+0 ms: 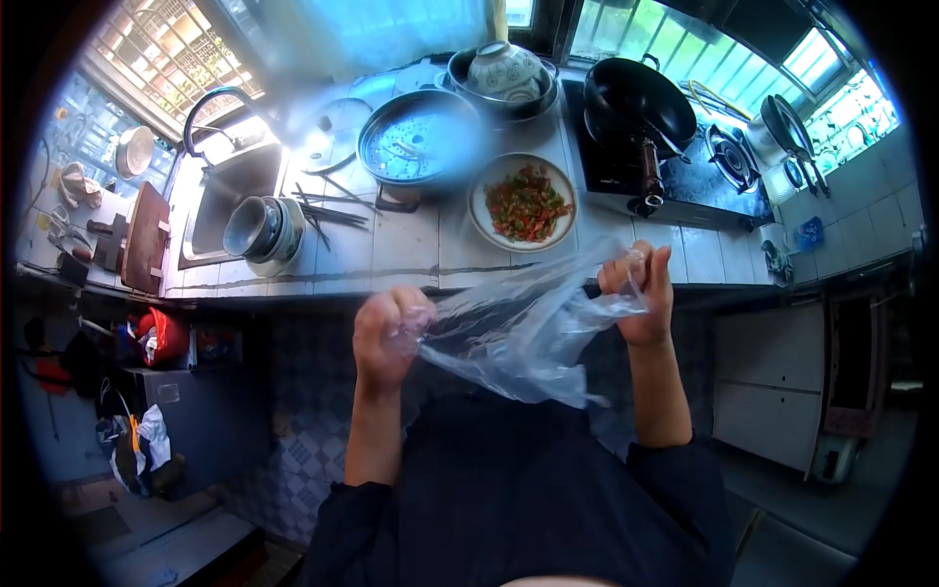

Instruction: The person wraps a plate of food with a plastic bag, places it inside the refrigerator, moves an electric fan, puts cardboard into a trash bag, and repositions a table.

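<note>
A clear plastic bag hangs stretched in the air between the person's two hands, just in front of the counter's front edge and above the dark floor. It is thin, crumpled and see-through, sagging in the middle. The left hand is clenched around one bunched end; the right hand, raised a little higher, pinches the other end between its fingertips. The tiled counter runs along a window wall. On it, close to the front edge, sits a plate of chopped vegetables. Farther back stand a steamer pot and a black wok on the gas stove. Stacked bowls lie beside the sink towards the left end.
</note>
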Available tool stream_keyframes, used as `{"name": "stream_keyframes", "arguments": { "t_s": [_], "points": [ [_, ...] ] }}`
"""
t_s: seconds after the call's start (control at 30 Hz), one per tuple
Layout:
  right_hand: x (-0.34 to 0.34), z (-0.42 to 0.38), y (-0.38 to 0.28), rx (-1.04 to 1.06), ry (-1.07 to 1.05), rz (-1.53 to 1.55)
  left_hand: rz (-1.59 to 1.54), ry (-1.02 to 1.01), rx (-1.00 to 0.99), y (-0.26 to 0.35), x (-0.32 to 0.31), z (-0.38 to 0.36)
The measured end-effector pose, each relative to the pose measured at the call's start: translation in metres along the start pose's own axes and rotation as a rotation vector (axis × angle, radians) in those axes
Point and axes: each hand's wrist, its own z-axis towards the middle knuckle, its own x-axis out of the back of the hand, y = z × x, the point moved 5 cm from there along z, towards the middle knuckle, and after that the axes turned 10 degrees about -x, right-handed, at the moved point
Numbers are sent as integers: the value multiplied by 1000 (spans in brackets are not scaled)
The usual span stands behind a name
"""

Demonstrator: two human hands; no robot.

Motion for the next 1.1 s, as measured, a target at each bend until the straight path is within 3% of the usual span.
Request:
{"name": "stream_keyframes", "arguments": {
  "t_s": [0.07, 0.1, 0.17, 0.2, 0.23, 0.3, 0.33, 0.4, 0.43, 0.53, 0.6, 0.63, 0.7, 0.73, 0.77, 0.83, 0.9, 0.97, 1.03, 1.1],
  "points": [
    [6, -2, -3, 15, 18, 10, 622, -275, 218, 0, 31, -11],
    [8, -5, -11, 107, 52, -127, 618, -277, 221, 5, 37, -15],
    [5, -10, -20, 208, 97, -265, 1062, -240, 500, 9, 60, -24],
    [-10, -10, -26, 228, 21, -420, 983, -228, 533, 15, 62, -23],
    [-22, -9, -29, 245, -58, -576, 858, -269, 423, 19, 57, -13],
    [-30, -8, -30, 216, -124, -616, 224, -176, 325, 10, 33, 0],
    [-38, -6, -30, 208, -157, -688, 222, -171, 321, 7, 37, 9],
    [-48, -2, -33, 238, -168, -753, -387, -290, 220, 12, 38, 28],
    [-51, -1, -38, 246, -171, -761, -404, -90, 53, 16, 55, 37],
    [-54, -6, -58, 287, -168, -785, -295, -39, 14, 23, 70, 50],
    [-66, -3, -61, 327, -155, -815, 168, 46, -52, 19, 50, 51],
    [-71, -2, -60, 357, -158, -841, 166, -227, -86, 3, 1, 51],
    [-70, 3, -57, 360, -147, -850, 465, -536, 151, -32, -33, 26],
    [-63, 5, -59, 348, -17, -754, 699, -707, 139, -39, -47, 26],
    [-55, 7, -63, 337, 115, -654, 784, -728, 91, -44, -51, 24],
    [-48, 5, -67, 325, 159, -604, 715, -726, 142, -56, -55, 10],
    [-33, 1, -70, 296, 366, -525, 687, -699, 180, -71, -44, 4],
    [-24, -6, -73, 289, 387, -484, 665, -675, 219, -75, -39, -2],
    [3, -17, -77, 218, 516, -417, 633, -472, 321, -73, -35, 2],
    [22, -22, -73, 91, 385, -373, 587, -485, 325, -73, -41, 4]
  ]
}}
